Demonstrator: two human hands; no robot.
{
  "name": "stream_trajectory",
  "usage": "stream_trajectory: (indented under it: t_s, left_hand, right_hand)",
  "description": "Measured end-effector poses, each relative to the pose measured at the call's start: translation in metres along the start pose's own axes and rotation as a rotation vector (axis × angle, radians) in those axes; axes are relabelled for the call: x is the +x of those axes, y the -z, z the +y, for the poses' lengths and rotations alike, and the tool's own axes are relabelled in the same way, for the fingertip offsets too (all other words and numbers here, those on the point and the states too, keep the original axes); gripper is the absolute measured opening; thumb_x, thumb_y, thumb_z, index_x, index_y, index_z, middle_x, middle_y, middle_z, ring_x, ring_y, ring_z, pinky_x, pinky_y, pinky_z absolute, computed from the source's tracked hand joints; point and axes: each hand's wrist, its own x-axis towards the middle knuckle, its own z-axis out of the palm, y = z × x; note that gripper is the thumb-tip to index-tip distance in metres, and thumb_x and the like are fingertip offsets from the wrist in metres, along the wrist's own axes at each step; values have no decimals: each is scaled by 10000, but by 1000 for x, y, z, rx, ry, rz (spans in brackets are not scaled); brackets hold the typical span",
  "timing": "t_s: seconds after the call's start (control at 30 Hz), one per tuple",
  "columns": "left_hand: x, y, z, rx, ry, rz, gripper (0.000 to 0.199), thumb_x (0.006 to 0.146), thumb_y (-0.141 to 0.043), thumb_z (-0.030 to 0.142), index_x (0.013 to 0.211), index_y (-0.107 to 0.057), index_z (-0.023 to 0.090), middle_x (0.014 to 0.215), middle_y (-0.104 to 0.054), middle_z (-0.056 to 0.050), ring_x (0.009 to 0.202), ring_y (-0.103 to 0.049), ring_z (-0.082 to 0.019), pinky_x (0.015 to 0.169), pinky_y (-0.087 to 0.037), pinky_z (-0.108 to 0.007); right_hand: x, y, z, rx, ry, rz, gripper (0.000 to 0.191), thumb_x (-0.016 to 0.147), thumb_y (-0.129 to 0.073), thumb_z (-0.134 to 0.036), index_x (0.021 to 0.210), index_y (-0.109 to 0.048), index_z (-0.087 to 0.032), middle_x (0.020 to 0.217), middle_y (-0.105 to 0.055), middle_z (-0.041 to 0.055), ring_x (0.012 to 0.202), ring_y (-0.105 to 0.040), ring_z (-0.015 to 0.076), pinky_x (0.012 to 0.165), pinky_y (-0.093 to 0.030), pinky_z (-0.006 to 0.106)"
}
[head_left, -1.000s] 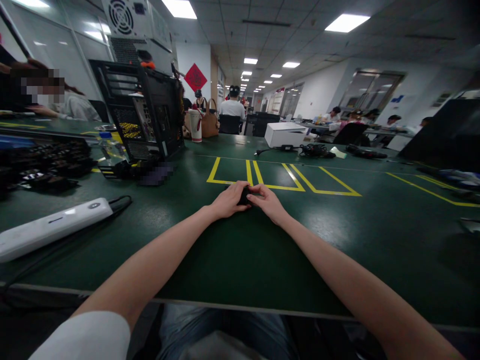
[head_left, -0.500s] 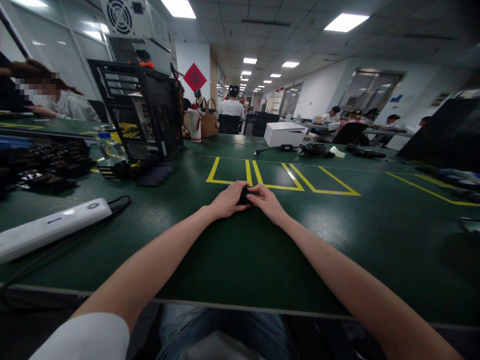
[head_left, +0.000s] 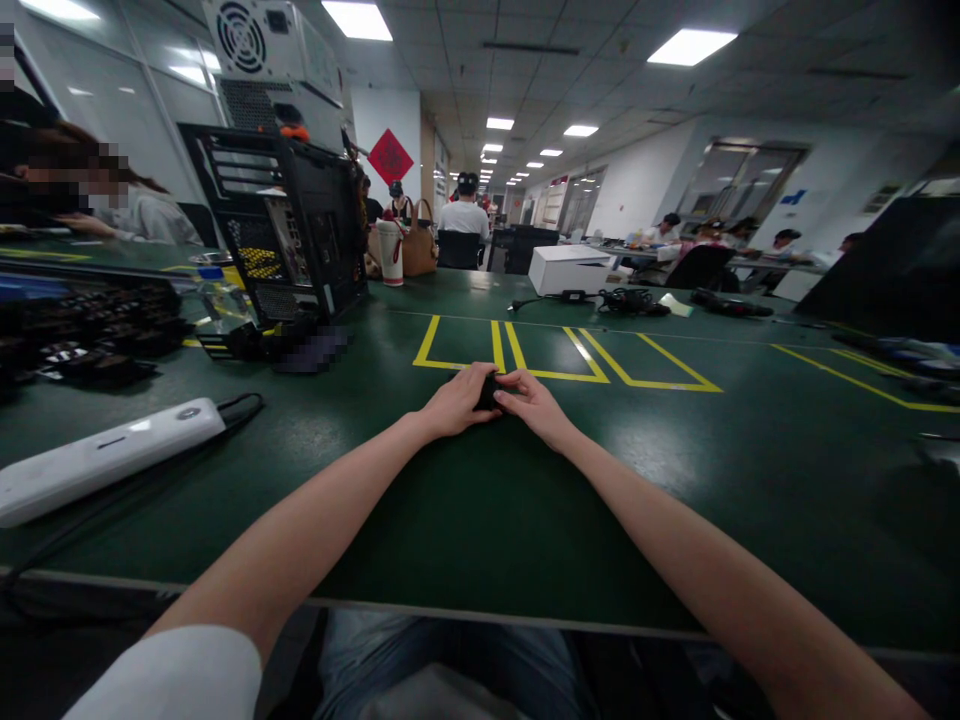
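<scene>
Both my hands meet over the green table (head_left: 480, 540), just in front of yellow tape outlines (head_left: 525, 375). A small black object (head_left: 487, 392) sits between them; its details are too small and dark to make out. My left hand (head_left: 459, 400) wraps round its left side, fingers bent over the top. From the right, my right hand (head_left: 534, 405) pinches it with thumb and fingertips.
To the left lie a white device (head_left: 112, 455) with a cable and a pile of black parts (head_left: 90, 325). A black computer case (head_left: 292, 220), a cup (head_left: 391, 252), a bag (head_left: 420, 245) and a white box (head_left: 568, 268) stand farther back. People sit beyond.
</scene>
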Motion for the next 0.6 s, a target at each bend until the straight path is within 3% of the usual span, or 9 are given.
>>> stream_trajectory:
  t_s: [0.1, 0.27, 0.6]
  left_hand:
    - [0, 0, 0, 6, -11, -1, 581, 685, -589, 327, 1154, -278, 186, 1118, -416, -95, 1040, -447, -241, 868, -395, -401]
    - [1, -1, -1, 14, -12, -1, 586, 677, -597, 318, 1150, -277, 185, 1110, -422, -91, 1034, -448, -236, 866, -397, -399]
    - [0, 0, 1, 17, -2, 1, 564, 685, -589, 323, 1144, -286, 198, 1102, -429, -86, 1032, -457, -241, 857, -404, -412]
  right_hand:
    - [2, 0, 2, -2, -28, 15, 222, 673, -599, -305, 852, -508, -211, 903, -540, 4, 772, -553, 122, 747, -458, 330]
    - [1, 0, -2, -28, -32, 10, 305, 684, -586, -287, 968, -505, -212, 955, -536, 23, 863, -545, 142, 813, -430, 345]
    - [-1, -1, -2, -26, 0, 28, 220, 682, -586, -315, 867, -513, -219, 931, -531, 6, 860, -543, 138, 779, -452, 321]
